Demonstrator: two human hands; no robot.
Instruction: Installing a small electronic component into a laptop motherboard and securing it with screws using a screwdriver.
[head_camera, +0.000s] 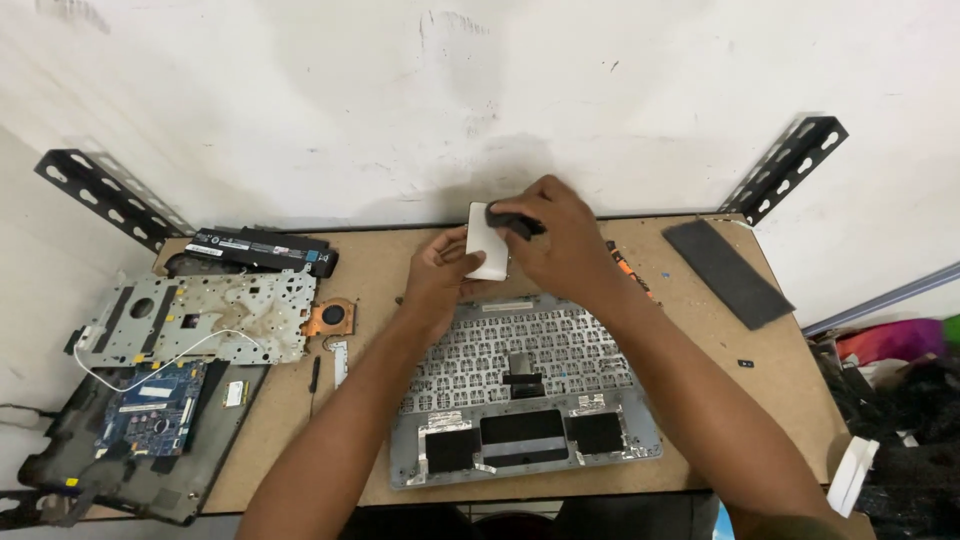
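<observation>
Brown fibreboard worktop (380, 270), set against a white wall and carrying all parts shown. Centre: grey laptop bottom case (525, 395), lying with its inside up, so that the back of the keyboard grid and three dark rectangular patches along its near edge are exposed. Left: dark plastic laptop shell (60, 460) holding a blue circuit board (155, 410); above it, a perforated silver metal plate (200, 315) crossed by a white wire, with a copper-coloured cooling fan (332, 316) just beside it. Rear left: long black battery pack (262, 248). Rear right: flat dark grey rectangular pad (727, 271), well apart from my hands. Above the case's far edge, my left hand (440, 275) grips a small white rectangular block (488, 242) by its lower left side, thumb on its face. My right hand (565, 245) is curled closed around a small black object (515, 224), pressing it against the block's upper right corner; what that object is cannot be told.
</observation>
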